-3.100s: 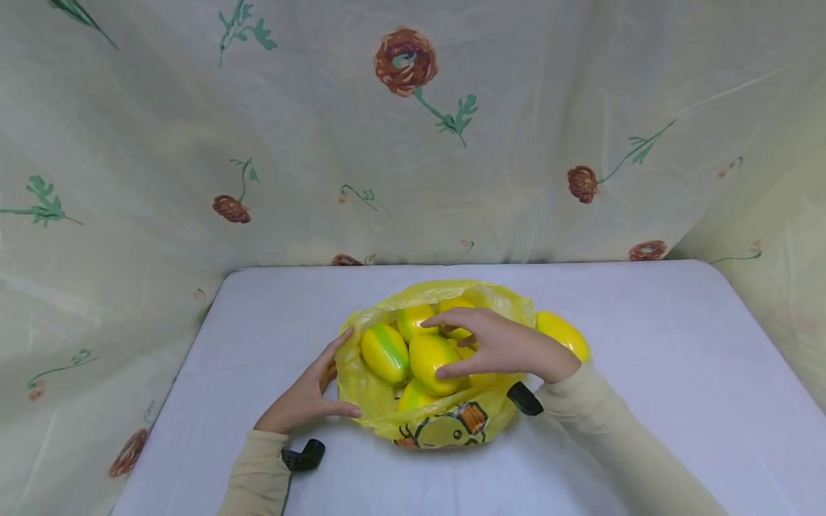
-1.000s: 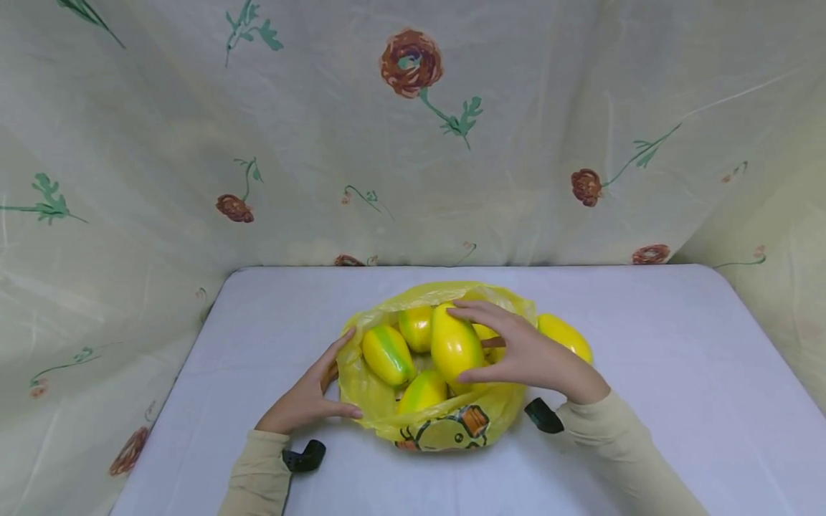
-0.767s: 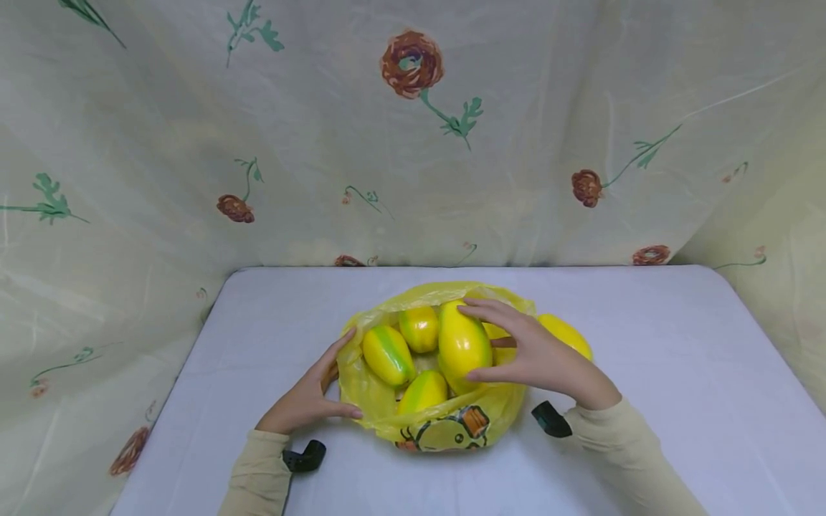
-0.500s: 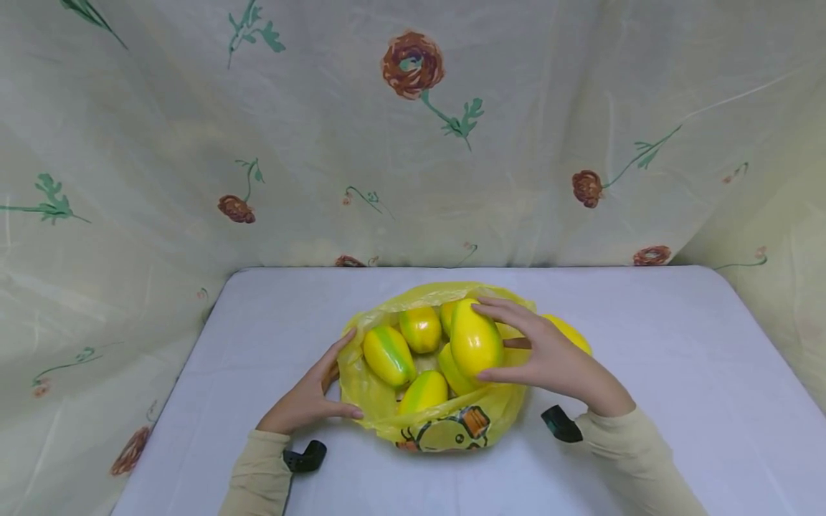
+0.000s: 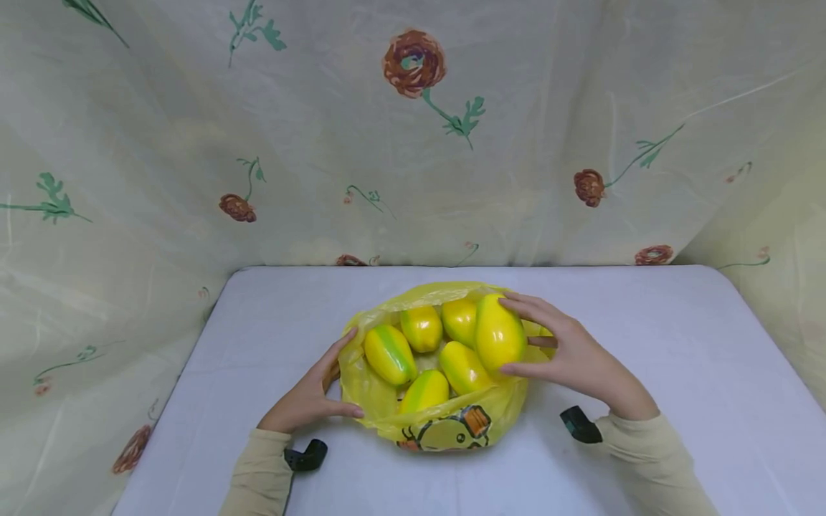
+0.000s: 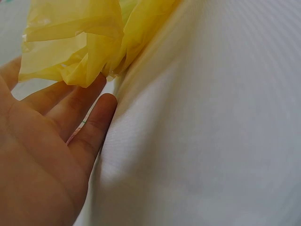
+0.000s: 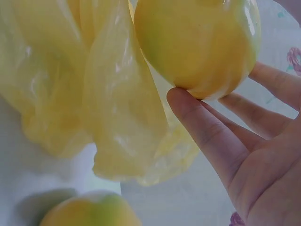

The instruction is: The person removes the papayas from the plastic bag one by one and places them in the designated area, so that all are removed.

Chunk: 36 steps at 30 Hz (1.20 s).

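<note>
In the head view, a yellow plastic bag (image 5: 442,431) with a cartoon print lies wide at the mouth mid-table, several glossy yellow-green mangoes (image 5: 390,354) inside. My right hand (image 5: 574,358) holds one mango (image 5: 500,331) between thumb and fingers, over the bag's right rim. The right wrist view shows this mango (image 7: 197,42) at the fingertips, beside the bag's hanging film (image 7: 127,108). My left hand (image 5: 310,394) rests against the bag's left side. Its fingers reach fairly straight to the crumpled edge (image 6: 70,42) in the left wrist view.
Outside the bag on the right lies another mango (image 7: 89,212), mostly hidden behind my right hand in the head view. A white cloth covers the table (image 5: 677,344). Behind it hangs a flower-patterned curtain (image 5: 310,129). Dark wrist devices (image 5: 306,456) sit under both wrists.
My right hand has taken up a mango from the middle of the bag and carried it right to the rim, uncovering the mangoes beneath. The left hand has stayed in place.
</note>
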Available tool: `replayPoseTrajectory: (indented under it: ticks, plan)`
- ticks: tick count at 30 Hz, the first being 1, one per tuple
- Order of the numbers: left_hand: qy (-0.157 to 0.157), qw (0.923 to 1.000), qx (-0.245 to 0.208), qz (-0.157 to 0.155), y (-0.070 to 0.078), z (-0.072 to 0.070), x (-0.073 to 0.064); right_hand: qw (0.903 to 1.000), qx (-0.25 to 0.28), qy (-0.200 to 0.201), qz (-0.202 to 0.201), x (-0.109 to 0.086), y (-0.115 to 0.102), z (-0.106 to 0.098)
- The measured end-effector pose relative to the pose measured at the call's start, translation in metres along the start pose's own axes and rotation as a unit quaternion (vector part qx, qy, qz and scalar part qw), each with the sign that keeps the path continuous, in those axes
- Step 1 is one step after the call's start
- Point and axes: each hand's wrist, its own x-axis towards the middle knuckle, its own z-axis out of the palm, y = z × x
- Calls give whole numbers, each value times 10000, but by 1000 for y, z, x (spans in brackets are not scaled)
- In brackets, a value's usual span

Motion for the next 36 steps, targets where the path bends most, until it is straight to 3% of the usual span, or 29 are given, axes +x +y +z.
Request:
replayPoseTrajectory:
  ticks: [10,20,36]
  plan:
    - [23,9999,63,-86,-2,1,2,9999,-55,154,32,-11,9,-14]
    - [37,9999,78,-97,-3,0,2,9972,-33,740,90,-23,22,-32]
    - [0,10000,-4,-12,-5,0,2,9957,-163,880,234,-41,49,-57]
